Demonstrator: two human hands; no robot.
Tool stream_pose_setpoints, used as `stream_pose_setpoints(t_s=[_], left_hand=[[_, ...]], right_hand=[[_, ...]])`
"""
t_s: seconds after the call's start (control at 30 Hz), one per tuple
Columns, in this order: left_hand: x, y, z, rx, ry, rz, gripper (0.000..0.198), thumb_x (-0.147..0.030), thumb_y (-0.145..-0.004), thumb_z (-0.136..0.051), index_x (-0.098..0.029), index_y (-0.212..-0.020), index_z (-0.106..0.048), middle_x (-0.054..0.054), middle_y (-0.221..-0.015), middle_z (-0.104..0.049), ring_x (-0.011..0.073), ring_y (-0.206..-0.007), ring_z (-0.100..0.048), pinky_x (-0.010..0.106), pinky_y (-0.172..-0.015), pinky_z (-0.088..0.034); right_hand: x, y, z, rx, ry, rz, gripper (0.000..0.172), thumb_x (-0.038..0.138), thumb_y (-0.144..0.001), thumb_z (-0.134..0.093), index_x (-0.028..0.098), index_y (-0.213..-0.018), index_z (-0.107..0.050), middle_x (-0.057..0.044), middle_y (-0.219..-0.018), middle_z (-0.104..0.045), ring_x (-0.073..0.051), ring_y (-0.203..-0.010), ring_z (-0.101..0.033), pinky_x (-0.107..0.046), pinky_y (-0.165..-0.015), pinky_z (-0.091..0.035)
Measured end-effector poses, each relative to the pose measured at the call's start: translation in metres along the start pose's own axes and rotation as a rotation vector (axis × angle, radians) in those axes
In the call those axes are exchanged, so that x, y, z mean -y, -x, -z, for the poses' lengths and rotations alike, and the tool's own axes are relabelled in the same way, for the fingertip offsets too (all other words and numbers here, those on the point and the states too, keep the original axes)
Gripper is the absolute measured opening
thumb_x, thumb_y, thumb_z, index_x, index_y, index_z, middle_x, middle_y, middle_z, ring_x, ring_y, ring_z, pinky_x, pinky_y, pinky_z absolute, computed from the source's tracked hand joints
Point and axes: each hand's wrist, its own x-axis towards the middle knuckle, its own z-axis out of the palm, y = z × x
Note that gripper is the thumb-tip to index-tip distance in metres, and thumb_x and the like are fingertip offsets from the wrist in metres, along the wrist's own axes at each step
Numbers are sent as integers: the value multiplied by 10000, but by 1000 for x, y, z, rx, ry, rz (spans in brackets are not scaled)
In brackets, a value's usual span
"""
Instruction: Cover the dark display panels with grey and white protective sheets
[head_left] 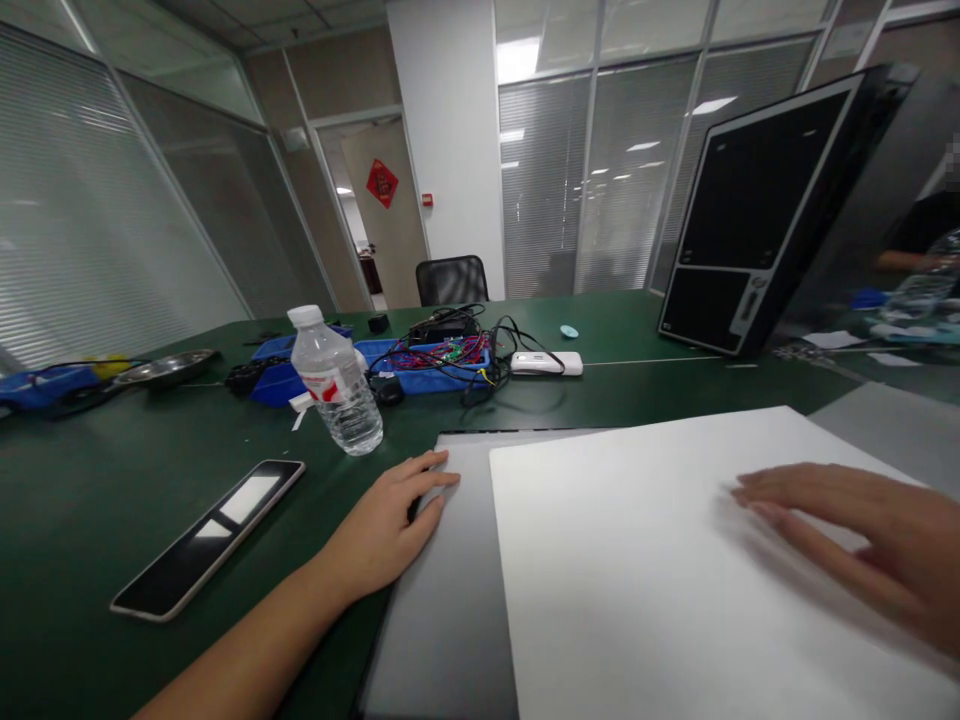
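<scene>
A large white sheet [637, 560] lies over a flat grey panel [457, 600] on the green table. My left hand [390, 520] rests on the panel's left edge, its fingers apart and their tips on the grey surface, left of the sheet. Over the right part of the sheet is my right hand [862, 540], slightly blurred, fingers stretched out with a gap below them and nothing held. Whether its fingertips touch the sheet I cannot tell.
Left of my hand are a phone [210, 540] and a water bottle [337, 385]. Behind stand a blue tray [442, 380] of wires, a white power strip [546, 363] and a tilted black computer case [757, 210]. At far right a person's arm [907, 261] shows.
</scene>
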Motion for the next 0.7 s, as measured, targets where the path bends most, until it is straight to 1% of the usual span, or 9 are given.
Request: stream_pose_setpoints(t_s=[0.07,0.1,0.2,0.27,0.33,0.47,0.57,0.63,0.7], left_hand=[[0,-1,-1,-7,0,-8,413,-393,-990,-510,-274,-1297,-759,77,-1522,-630,313,-1417,-583,531,-1216,-433],[-1,-1,-2,-12,0,-10,410,-401,-989,-514,-277,-1292,-761,75,-1516,-636,313,-1410,-591,530,-1214,-436],[-3,-2,-2,-16,-8,-12,413,-428,-993,-518,-278,-1289,-763,76,-1505,-646,309,-1393,-607,519,-1202,-453],[-6,-2,0,-12,-18,-9,426,-442,-997,-511,-271,-1298,-758,78,-1506,-645,308,-1397,-604,518,-1202,-454],[-9,-2,1,-3,-23,-6,449,-458,-1005,-491,-263,-1319,-747,81,-1515,-637,309,-1412,-590,526,-1211,-442],[-12,0,2,16,-7,6,492,-492,-1022,-456,-256,-1369,-713,85,-1543,-610,304,-1446,-555,526,-1225,-423],[-14,-1,3,28,0,32,503,-507,-1015,-470,-240,-1360,-720,108,-1551,-599,315,-1440,-560,512,-1218,-434],[-15,-1,4,38,-6,59,511,-510,-1003,-482,-230,-1357,-722,127,-1565,-580,333,-1431,-567,524,-1207,-443],[-15,-1,5,41,-10,70,510,-497,-988,-497,-227,-1360,-719,137,-1583,-556,345,-1427,-568,539,-1202,-443]], right_hand=[[-19,-12,5,52,18,-104,465,679,-933,-507,385,-1113,-818,-3,-1226,-776,-360,-1138,-719,-586,-1081,-561],[-24,-16,7,84,18,-133,492,690,-936,-497,365,-1113,-820,-14,-1235,-774,-365,-1146,-715,-593,-1081,-558],[-27,-19,8,146,21,-136,514,668,-967,-480,323,-1137,-822,-40,-1257,-766,-359,-1166,-708,-583,-1071,-561],[-19,-16,8,156,41,-94,499,628,-986,-488,305,-1185,-812,-55,-1292,-752,-351,-1184,-702,-575,-1071,-562],[-5,-13,9,163,67,-36,461,591,-993,-511,312,-1218,-800,-54,-1312,-743,-341,-1185,-705,-576,-1055,-574],[33,-10,13,162,85,99,375,534,-1004,-530,362,-1195,-802,-31,-1267,-762,-325,-1144,-729,-563,-960,-629],[56,-10,16,149,79,216,349,502,-1010,-538,374,-1218,-789,-23,-1267,-762,-314,-1119,-742,-544,-914,-649],[62,-10,16,146,81,287,362,497,-998,-569,374,-1279,-760,-25,-1305,-747,-312,-1137,-736,-536,-919,-649],[60,-9,15,143,86,334,395,485,-986,-597,377,-1344,-722,-27,-1354,-722,-312,-1175,-721,-523,-939,-645]])
